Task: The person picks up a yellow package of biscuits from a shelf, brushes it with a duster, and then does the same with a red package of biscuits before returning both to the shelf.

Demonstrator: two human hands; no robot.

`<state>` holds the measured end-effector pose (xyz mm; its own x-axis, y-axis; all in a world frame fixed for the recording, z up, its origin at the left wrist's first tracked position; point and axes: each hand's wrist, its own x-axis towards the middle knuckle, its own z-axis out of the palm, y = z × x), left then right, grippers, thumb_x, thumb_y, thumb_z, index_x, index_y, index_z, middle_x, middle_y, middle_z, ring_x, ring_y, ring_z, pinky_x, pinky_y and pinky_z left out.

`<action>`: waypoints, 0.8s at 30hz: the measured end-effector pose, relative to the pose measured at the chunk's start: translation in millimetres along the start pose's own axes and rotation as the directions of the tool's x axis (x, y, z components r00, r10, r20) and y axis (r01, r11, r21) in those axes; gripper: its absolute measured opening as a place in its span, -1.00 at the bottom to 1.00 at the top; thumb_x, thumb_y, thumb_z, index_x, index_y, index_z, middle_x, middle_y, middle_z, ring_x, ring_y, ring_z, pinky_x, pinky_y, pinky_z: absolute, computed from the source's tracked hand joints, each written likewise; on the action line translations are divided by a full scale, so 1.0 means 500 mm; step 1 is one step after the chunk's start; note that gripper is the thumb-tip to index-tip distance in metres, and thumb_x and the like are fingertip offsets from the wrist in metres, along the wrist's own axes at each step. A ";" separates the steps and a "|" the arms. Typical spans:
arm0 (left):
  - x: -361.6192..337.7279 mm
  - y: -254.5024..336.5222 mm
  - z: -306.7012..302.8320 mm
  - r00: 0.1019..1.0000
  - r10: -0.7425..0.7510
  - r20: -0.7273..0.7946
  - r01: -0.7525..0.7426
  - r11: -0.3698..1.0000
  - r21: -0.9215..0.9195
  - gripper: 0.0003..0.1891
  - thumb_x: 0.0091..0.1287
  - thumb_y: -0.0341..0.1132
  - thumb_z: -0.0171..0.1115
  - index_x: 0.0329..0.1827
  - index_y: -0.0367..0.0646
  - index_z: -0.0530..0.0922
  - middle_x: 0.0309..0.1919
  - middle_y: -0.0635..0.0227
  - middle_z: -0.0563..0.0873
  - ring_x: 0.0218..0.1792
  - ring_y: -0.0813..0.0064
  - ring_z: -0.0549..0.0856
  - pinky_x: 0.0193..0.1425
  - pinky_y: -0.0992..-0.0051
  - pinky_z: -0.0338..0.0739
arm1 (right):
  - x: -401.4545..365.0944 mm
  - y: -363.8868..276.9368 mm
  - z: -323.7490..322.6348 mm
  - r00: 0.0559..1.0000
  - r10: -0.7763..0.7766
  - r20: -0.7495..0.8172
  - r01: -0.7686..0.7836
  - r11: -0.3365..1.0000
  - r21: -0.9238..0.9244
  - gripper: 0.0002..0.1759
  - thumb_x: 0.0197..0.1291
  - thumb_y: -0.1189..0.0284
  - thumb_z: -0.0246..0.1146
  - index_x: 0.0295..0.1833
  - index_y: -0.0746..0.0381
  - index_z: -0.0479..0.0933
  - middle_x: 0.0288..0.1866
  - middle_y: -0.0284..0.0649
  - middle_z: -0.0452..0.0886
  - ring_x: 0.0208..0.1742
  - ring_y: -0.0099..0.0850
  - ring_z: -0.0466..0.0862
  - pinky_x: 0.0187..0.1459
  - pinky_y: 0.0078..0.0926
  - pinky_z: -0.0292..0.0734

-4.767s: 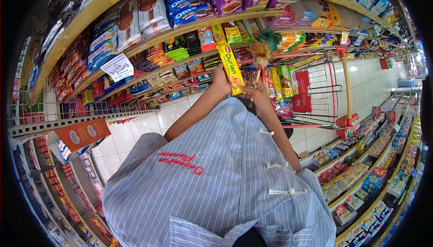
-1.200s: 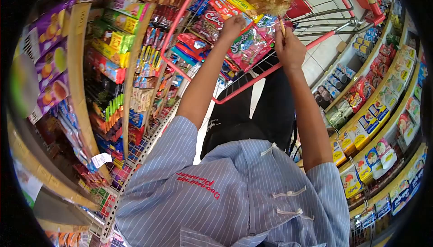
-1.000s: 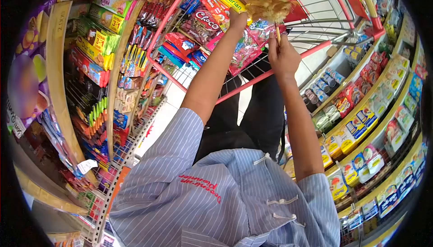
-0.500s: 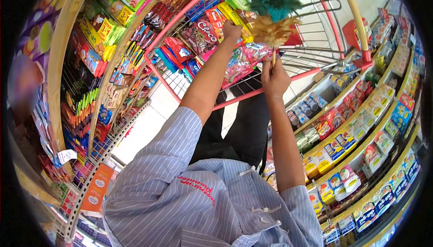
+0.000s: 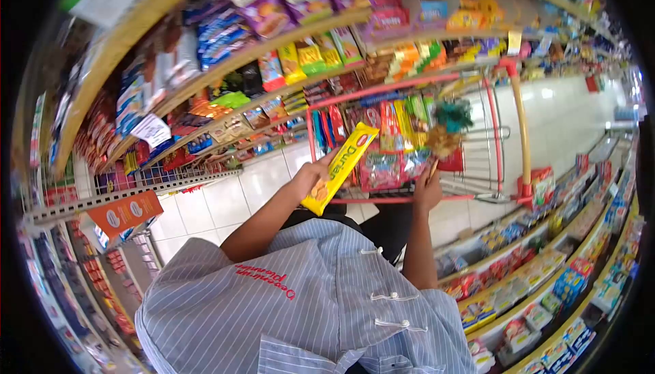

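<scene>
Two hands full: left hand (image 5: 307,181) clasps the long yellow Durian biscuit pack (image 5: 341,166) at frame centre, beside the red wire trolley (image 5: 494,135); right hand (image 5: 428,193) grips a feather duster (image 5: 447,127). A grip nearer mid-pack would steady it.

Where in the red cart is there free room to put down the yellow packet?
Bare wire shows in the cart, between the feather duster and the handle. Its other part is crowded with upright packets, next to the yellow packet in the left hand. The shelves behind are full.
</scene>
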<state>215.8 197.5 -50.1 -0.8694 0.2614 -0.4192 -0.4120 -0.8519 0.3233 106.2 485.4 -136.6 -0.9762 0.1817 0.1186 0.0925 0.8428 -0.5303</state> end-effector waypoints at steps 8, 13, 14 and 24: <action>-0.058 0.057 0.088 0.950 0.257 0.175 -0.215 0.950 -0.227 -0.54 0.36 -0.17 -0.04 0.17 -0.37 0.43 -0.10 0.04 0.69 -0.26 0.14 0.73 -0.17 0.28 0.67 | -0.008 -0.017 -0.024 0.992 0.059 0.111 -0.048 0.994 -0.095 -0.43 0.36 -0.10 -0.15 -0.18 0.21 0.43 -0.40 0.12 0.61 -0.34 0.18 0.59 -0.34 0.10 0.40; -0.012 0.073 0.113 0.957 0.243 0.155 -0.178 0.921 -0.346 -0.54 0.44 -0.10 -0.07 0.14 -0.33 0.48 -0.17 0.09 0.71 -0.30 0.16 0.75 -0.25 0.22 0.69 | -0.006 -0.012 -0.030 0.991 -0.014 0.130 0.015 1.000 -0.007 -0.48 0.37 -0.04 -0.10 -0.22 0.24 0.42 -0.36 0.09 0.59 -0.30 0.15 0.58 -0.30 0.03 0.40; -0.009 0.080 0.118 0.949 0.265 0.171 -0.198 0.922 -0.332 -0.55 0.44 -0.10 -0.08 0.14 -0.32 0.48 -0.17 0.09 0.71 -0.30 0.17 0.75 -0.20 0.20 0.69 | -0.006 -0.010 -0.027 0.992 -0.019 0.122 0.023 0.999 -0.032 -0.48 0.38 -0.02 -0.09 -0.26 0.25 0.41 -0.36 0.08 0.59 -0.29 0.13 0.57 -0.29 0.01 0.41; 0.008 0.131 0.114 0.929 0.325 0.180 -0.228 0.881 -0.414 -0.57 0.38 -0.08 0.00 0.08 -0.26 0.53 -0.23 0.16 0.71 -0.30 0.26 0.66 -0.26 0.26 0.53 | -0.001 0.000 -0.014 0.994 -0.109 -0.006 0.109 0.993 0.054 -0.58 0.37 0.08 0.02 -0.24 0.25 0.48 -0.49 -0.05 0.57 -0.46 -0.05 0.57 -0.41 -0.12 0.38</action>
<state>169.8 168.9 17.9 -0.9901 0.0478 -0.1320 -0.0522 -0.9982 0.0295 107.9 489.1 -130.7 -0.9792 0.0919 0.1807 -0.0254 0.8288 -0.5590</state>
